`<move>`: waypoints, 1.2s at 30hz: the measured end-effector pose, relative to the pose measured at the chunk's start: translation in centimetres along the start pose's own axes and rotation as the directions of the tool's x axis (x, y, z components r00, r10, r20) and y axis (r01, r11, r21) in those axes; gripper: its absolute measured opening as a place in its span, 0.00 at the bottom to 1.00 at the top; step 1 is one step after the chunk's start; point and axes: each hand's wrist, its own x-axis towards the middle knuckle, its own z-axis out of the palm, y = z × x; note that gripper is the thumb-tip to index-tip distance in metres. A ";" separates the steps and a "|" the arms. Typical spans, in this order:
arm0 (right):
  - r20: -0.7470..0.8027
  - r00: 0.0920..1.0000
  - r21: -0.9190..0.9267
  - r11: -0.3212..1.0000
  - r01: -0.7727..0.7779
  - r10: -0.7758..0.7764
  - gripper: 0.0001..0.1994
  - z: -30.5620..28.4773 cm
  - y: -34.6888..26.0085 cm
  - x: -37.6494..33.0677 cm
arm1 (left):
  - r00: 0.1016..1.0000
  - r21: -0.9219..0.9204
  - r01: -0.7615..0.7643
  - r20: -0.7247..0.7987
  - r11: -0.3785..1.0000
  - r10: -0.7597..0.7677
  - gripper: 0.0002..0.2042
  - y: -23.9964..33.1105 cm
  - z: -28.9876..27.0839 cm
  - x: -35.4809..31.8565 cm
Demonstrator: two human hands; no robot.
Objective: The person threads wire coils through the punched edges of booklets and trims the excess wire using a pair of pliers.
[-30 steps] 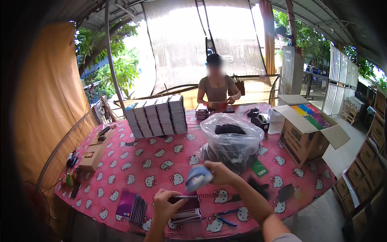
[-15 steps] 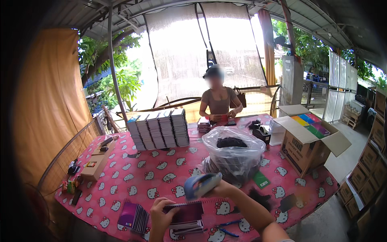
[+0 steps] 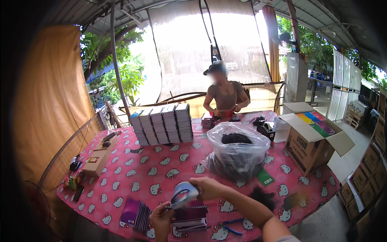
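Observation:
My right hand (image 3: 209,188) grips a blue-and-white tape dispenser (image 3: 186,194), looped in shape, over a stack of purple spiral notebooks (image 3: 189,214). At the stack's left edge, my left hand (image 3: 161,215) is closed in a pinch near the dispenser's lower end. What lies between those fingertips is too small to make out. Left of it, a fanned row of purple notebooks (image 3: 135,214) leans on the pink patterned tablecloth. Blue-handled pliers (image 3: 231,228) lie to the right of the stack, near my right forearm.
Tall stacks of spiral notebooks (image 3: 163,125) stand at the back. A clear plastic bag (image 3: 238,151) of black material sits mid-table, beside a green card (image 3: 265,177). An open carton (image 3: 308,145) is at right. Across the table, another person (image 3: 225,94) handles something red.
My right hand has brought the tape dispenser down and left to my left hand. The left fingers have gone from resting on the top notebook to a pinch at its edge.

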 end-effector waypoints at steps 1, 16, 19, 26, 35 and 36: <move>-0.041 0.996 -0.169 0.982 -0.082 0.076 0.21 -0.3 -0.1 0.3 | 1.000 -0.031 0.028 -0.006 0.999 -0.028 0.17 0.0 -0.1 -0.1; -0.273 0.867 -0.632 0.602 -0.488 0.416 0.32 6.3 12.4 -12.0 | 0.997 -0.110 -0.059 0.046 0.992 0.064 0.12 -0.1 -0.5 0.5; -0.251 0.880 -0.516 0.713 -0.475 0.404 0.37 7.4 6.3 -15.7 | 0.931 0.019 -0.351 -0.100 0.936 0.351 0.11 3.9 1.4 -0.5; -0.253 0.838 -0.571 0.624 -0.533 0.484 0.33 12.3 5.5 -22.6 | 0.826 0.368 -0.539 0.406 0.758 0.390 0.13 -1.0 2.7 -3.1; -0.264 0.956 -0.219 0.958 -0.186 0.125 0.23 7.1 -6.4 -13.2 | 0.895 0.357 -0.441 0.243 0.823 0.375 0.13 -0.6 2.6 -5.2; -0.259 0.962 -0.259 0.953 -0.156 0.087 0.23 7.1 -6.5 -12.9 | 0.893 0.359 -0.445 0.242 0.820 0.379 0.13 -0.7 2.5 -5.4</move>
